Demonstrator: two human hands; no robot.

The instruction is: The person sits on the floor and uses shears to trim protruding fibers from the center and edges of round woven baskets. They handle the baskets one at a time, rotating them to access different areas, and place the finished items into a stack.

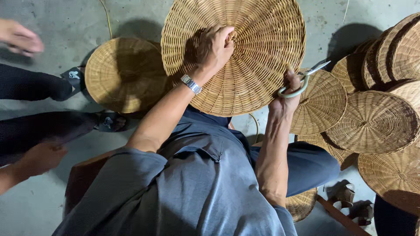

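A large round woven rattan tray (258,39) is held up in front of me, its underside toward me. My left hand (213,47), with a metal watch on the wrist, presses on the tray near its centre, fingers curled into the weave. My right hand (285,95) is at the tray's lower right rim and grips scissors (302,81) with pale green handles, blades pointing up and right. Part of the tray's middle is hidden by my left hand.
A smaller woven tray (124,72) lies on the concrete floor at left. Several woven trays (372,122) are piled at right, and another (302,203) sits by my knee. Another person's black-clad legs (30,87), sandals and hands (19,37) are at far left.
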